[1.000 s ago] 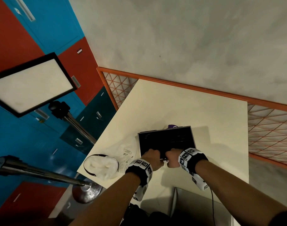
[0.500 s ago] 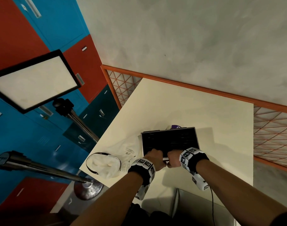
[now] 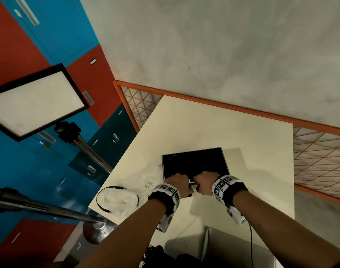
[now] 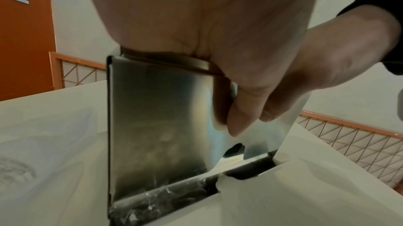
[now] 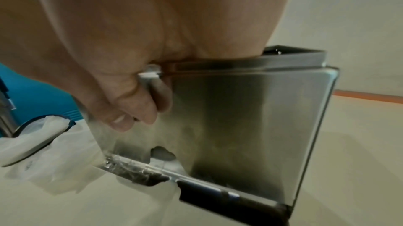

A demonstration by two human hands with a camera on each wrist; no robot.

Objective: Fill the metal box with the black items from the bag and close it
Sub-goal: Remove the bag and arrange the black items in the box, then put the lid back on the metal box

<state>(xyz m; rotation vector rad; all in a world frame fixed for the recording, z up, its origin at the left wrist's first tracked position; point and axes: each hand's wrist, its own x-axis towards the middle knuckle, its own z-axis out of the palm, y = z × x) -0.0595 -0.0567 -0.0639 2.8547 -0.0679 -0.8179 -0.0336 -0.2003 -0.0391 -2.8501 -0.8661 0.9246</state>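
Observation:
The metal box [image 3: 194, 163] stands near the front of the cream table [image 3: 223, 128], and its top looks dark from the head view. My left hand [image 3: 178, 183] and right hand [image 3: 205, 182] sit side by side on its near top edge. In the left wrist view my left hand [image 4: 218, 40] curls over the rim, thumb down the shiny front wall [image 4: 157, 126]. In the right wrist view my right hand [image 5: 130, 48] grips the same edge beside a small metal clasp [image 5: 150, 73]. The white bag [image 3: 117, 200] with a black rim lies left of the box. What is inside the box cannot be made out.
A light panel [image 3: 35, 103] on a stand and a metal pole [image 3: 49, 207] stand left of the table. Blue and red lockers [image 3: 49, 35] line the left. An orange mesh fence [image 3: 320, 161] runs behind and to the right. A grey object [image 3: 233, 246] sits below the table's near edge.
Both hands stay on the box's near edge. A small purple thing that showed behind the box's far edge is no longer in view.

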